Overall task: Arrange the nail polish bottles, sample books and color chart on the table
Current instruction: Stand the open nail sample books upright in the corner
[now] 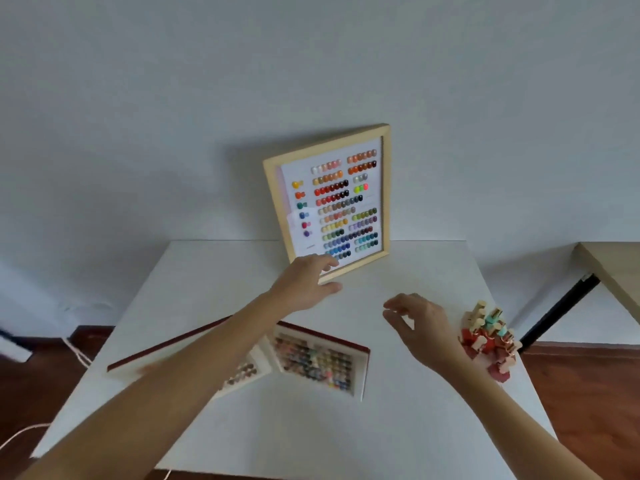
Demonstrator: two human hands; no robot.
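Note:
The wood-framed color chart (332, 199) stands tilted at the back of the white table (346, 427), leaning on the wall. My left hand (304, 285) is at its lower left corner, fingers over the frame's bottom edge; whether it grips the frame is unclear. My right hand (419, 323) hovers over the table with fingers apart, holding nothing. An open sample book (311, 362) with a dark red cover lies under my left forearm. A cluster of nail polish bottles (488, 337) with wooden caps stands at the right edge, just right of my right wrist.
A second, wood-topped table (613, 271) with a black leg stands to the right. A cord (78, 353) runs along the brown floor at the left. A grey wall rises behind the table.

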